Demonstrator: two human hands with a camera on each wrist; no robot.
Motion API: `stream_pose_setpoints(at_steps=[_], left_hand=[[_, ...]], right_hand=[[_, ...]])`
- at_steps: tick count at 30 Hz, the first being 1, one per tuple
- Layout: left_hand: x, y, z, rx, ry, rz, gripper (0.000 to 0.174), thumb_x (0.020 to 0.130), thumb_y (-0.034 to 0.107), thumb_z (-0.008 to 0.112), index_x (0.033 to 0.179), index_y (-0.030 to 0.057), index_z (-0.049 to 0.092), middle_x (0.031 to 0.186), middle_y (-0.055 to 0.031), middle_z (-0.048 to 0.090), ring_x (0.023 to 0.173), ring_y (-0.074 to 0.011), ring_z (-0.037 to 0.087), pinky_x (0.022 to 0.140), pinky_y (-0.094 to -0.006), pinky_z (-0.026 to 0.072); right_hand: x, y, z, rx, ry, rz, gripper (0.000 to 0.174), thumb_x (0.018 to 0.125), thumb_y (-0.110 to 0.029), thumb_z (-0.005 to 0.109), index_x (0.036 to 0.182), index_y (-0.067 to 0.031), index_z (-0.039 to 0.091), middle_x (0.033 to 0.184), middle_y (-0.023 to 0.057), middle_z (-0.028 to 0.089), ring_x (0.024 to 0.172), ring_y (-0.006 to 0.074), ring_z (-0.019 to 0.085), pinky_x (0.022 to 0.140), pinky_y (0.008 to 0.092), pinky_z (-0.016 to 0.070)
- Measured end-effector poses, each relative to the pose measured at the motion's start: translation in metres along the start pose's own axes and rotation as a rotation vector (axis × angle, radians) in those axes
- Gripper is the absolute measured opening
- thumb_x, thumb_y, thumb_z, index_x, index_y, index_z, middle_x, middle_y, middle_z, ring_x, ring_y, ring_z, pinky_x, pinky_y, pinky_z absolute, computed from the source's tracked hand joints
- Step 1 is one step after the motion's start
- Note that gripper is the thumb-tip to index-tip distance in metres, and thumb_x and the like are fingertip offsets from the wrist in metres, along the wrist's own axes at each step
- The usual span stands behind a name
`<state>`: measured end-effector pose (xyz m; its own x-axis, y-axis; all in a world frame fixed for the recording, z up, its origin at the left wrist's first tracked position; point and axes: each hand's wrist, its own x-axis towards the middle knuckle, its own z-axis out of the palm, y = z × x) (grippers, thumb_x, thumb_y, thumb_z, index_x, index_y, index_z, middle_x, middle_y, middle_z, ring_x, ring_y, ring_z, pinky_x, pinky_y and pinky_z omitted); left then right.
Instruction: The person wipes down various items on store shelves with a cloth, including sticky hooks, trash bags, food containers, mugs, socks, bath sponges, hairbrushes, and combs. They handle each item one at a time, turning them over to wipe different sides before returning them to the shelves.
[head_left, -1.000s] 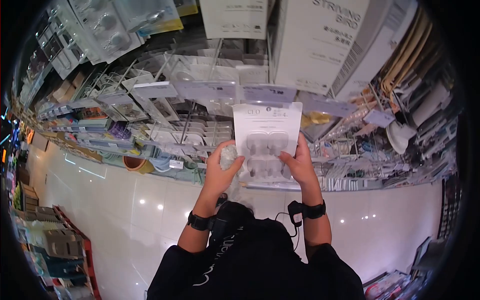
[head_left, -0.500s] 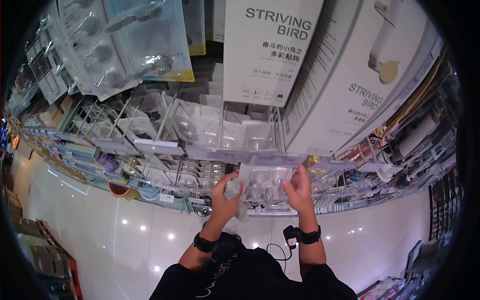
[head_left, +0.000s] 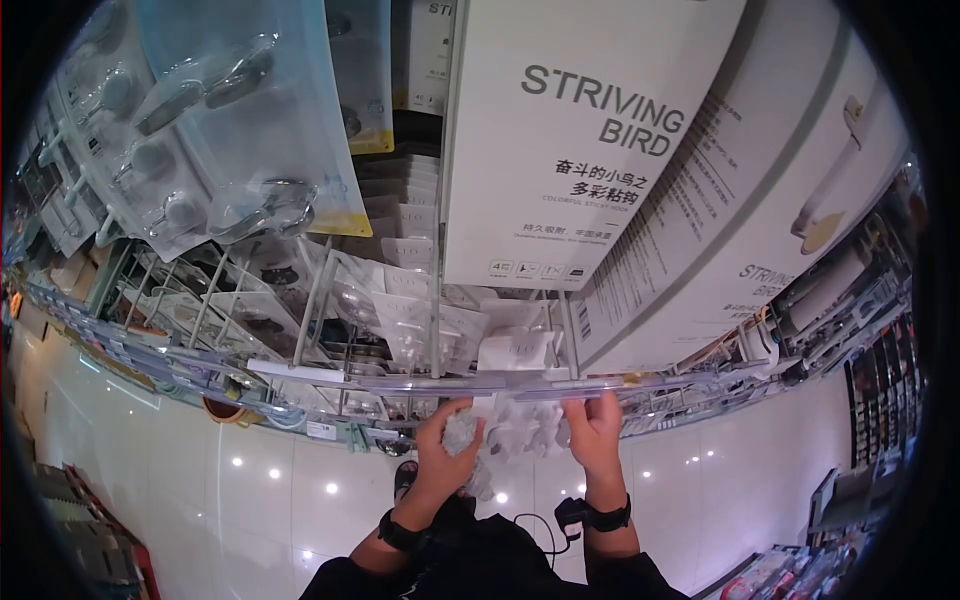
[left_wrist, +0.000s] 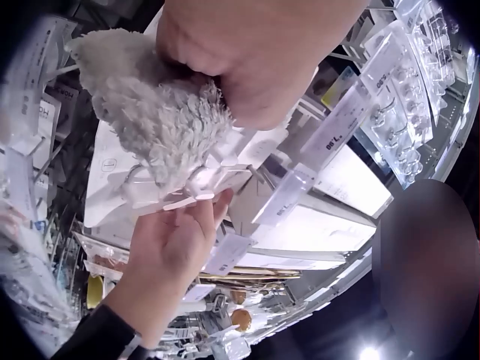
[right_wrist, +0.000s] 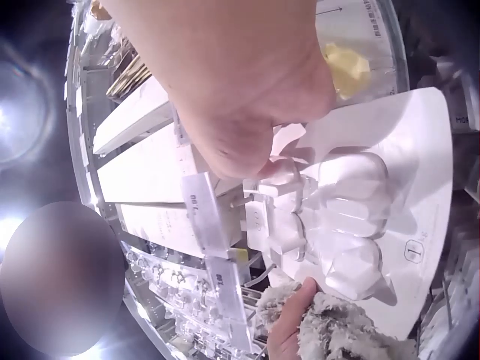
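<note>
A white blister card with clear domes (head_left: 530,425) is between the two hands, its upper part behind the clear shelf-edge strip in the head view. My left hand (head_left: 450,455) grips a fluffy grey-white bundle (head_left: 460,432) beside the card's left edge; the bundle (left_wrist: 150,112) covers part of the card (left_wrist: 105,176) in the left wrist view. On the opposite edge, my right hand (head_left: 597,445) pinches the card, thumb over its front. The right wrist view shows the card (right_wrist: 420,172) tilted beside my right hand (right_wrist: 240,97), the bundle (right_wrist: 337,330) near its lower edge.
Large white boxes (head_left: 560,140) stand above the hands. Blister packs (head_left: 250,110) hang at the upper left, and cards (head_left: 410,310) hang on wire prongs. A price-tag rail (head_left: 300,373) crosses above the hands. Tiled floor (head_left: 290,520) lies below.
The head view has come closer to the upper shelf, so boxes and packs look larger. Both hands and the card sit lower in view, the card now partly behind the shelf strip.
</note>
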<state>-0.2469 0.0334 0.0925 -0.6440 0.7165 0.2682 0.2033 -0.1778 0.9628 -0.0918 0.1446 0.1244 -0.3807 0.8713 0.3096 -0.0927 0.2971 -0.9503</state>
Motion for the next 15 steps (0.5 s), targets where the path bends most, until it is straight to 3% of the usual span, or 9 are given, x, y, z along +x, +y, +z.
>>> stream_pose_setpoints(at_steps=[2,4,6,7,9,10,12,13,15], left_hand=[[0.011,-0.003,0.001,0.043,-0.017,-0.032,0.028,0.073,0.003,0.068,0.1,-0.0006,0.059,0.088,-0.013,0.064,0.082,-0.0199,0.062,0.077,-0.0299,0.0466],[0.027,-0.005,0.003,0.145,-0.026,0.176,0.026,0.077,0.002,0.064,0.102,-0.0015,0.058,0.099,-0.0148,0.062,0.091,-0.023,0.061,0.083,-0.0315,0.045],[0.029,-0.002,0.001,0.251,0.037,0.255,0.027,0.076,0.0,0.062,0.102,-0.0014,0.058,0.102,-0.0165,0.061,0.093,-0.026,0.06,0.084,-0.0324,0.045],[0.026,-0.001,-0.002,0.359,0.106,0.342,0.028,0.075,-0.002,0.061,0.103,-0.0014,0.058,0.105,-0.0181,0.06,0.095,-0.029,0.06,0.084,-0.0332,0.0449],[0.012,-0.005,-0.012,0.317,0.119,0.32,0.03,0.074,-0.004,0.06,0.103,-0.0011,0.058,0.108,-0.0186,0.059,0.098,-0.0294,0.059,0.085,-0.0335,0.0448],[0.004,-0.008,-0.019,0.261,0.122,0.32,0.032,0.072,-0.006,0.06,0.104,-0.0009,0.058,0.111,-0.019,0.058,0.1,-0.0298,0.059,0.086,-0.0337,0.0447],[-0.013,-0.01,-0.035,0.223,0.153,0.319,0.034,0.07,-0.007,0.061,0.104,-0.0006,0.058,0.105,-0.0176,0.061,0.096,-0.0279,0.061,0.083,-0.0332,0.0461],[-0.026,-0.013,-0.046,0.205,0.089,0.221,0.034,0.071,-0.007,0.06,0.104,-0.0006,0.058,0.1,-0.0166,0.063,0.092,-0.0268,0.062,0.081,-0.0324,0.0469],[-0.051,-0.024,-0.067,0.305,0.041,0.155,0.031,0.073,-0.007,0.057,0.104,-0.0007,0.058,0.085,-0.0129,0.065,0.08,-0.0214,0.065,0.074,-0.0293,0.049]], right_hand=[[0.005,0.008,0.002,-0.026,0.006,0.033,0.021,0.086,-0.006,0.056,0.104,0.0029,0.052,0.093,0.0059,0.057,0.083,0.0101,0.052,0.071,0.0227,0.0426],[0.013,0.031,-0.001,-0.056,0.011,0.065,0.014,0.087,-0.006,0.057,0.098,0.0018,0.053,0.093,0.0052,0.058,0.083,0.0122,0.053,0.071,0.0242,0.0434],[0.02,0.08,-0.01,-0.534,0.12,-0.192,0.011,0.087,-0.006,0.058,0.094,0.0014,0.055,0.092,0.0072,0.058,0.081,0.0129,0.054,0.07,0.0251,0.0446],[0.022,0.094,-0.015,-0.527,0.098,-0.181,0.011,0.087,-0.006,0.058,0.094,0.0014,0.055,0.092,0.0072,0.058,0.081,0.0129,0.054,0.07,0.0251,0.0446],[0.024,0.113,-0.015,-0.953,0.148,-0.396,0.01,0.087,-0.004,0.055,0.096,0.0007,0.056,0.09,0.0084,0.057,0.08,0.0147,0.055,0.072,0.0268,0.0455],[0.024,0.097,-0.003,-0.928,0.107,-0.389,0.01,0.087,-0.004,0.055,0.096,0.0007,0.056,0.09,0.0084,0.057,0.08,0.0147,0.055,0.072,0.0268,0.0455],[0.021,0.038,0.022,-0.235,0.288,0.067,0.013,0.086,-0.002,0.052,0.098,0.0026,0.056,0.093,0.0114,0.056,0.087,0.019,0.055,0.077,0.0286,0.045],[0.011,0.026,0.03,-0.217,0.251,0.087,0.013,0.086,-0.002,0.052,0.098,0.0026,0.056,0.093,0.0114,0.056,0.087,0.019,0.055,0.077,0.0286,0.045],[-0.01,0.013,0.038,-0.513,0.372,-0.275,0.016,0.082,0.003,0.051,0.097,0.005,0.056,0.098,0.0146,0.055,0.095,0.0208,0.053,0.082,0.0289,0.0435]])
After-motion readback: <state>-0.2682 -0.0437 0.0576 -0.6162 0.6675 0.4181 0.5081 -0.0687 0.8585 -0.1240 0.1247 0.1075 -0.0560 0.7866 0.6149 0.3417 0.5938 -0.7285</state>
